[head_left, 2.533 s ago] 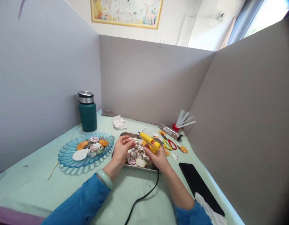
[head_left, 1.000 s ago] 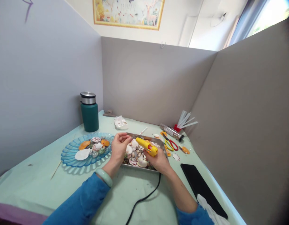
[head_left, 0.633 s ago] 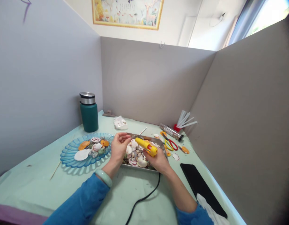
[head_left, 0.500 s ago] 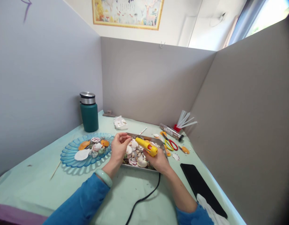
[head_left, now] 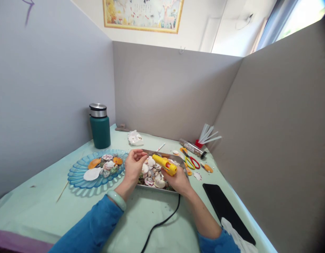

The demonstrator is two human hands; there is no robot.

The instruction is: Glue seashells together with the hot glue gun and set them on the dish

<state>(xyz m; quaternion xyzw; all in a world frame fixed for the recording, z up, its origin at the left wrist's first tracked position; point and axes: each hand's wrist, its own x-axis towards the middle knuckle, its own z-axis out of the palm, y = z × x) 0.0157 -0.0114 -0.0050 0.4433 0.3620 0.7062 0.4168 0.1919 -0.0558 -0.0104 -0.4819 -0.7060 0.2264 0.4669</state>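
Note:
My right hand point(head_left: 177, 181) is wrapped round a yellow hot glue gun point(head_left: 164, 164), whose nozzle points left toward my other hand. The gun's black cord point(head_left: 162, 222) trails down to the table's near edge. With thumb and fingers pinched, my left hand point(head_left: 134, 164) is just left of the nozzle; a small thing at its fingertips is too small to name. Both hands hover over a metal tray point(head_left: 157, 189) heaped with seashells point(head_left: 151, 172). To the left, a blue scalloped glass plate point(head_left: 75, 177) bears orange, white and patterned shells point(head_left: 92, 174).
A green flask point(head_left: 100, 131) stands back left, near crumpled tissue point(head_left: 135, 138). Scissors point(head_left: 192, 162), loose shells point(head_left: 197, 176), a clear tube point(head_left: 193, 148) and glue sticks point(head_left: 206, 133) in a red holder lie right. A black flat slab point(head_left: 228, 211) rests near right. Grey partitions point(head_left: 175, 91) enclose the table.

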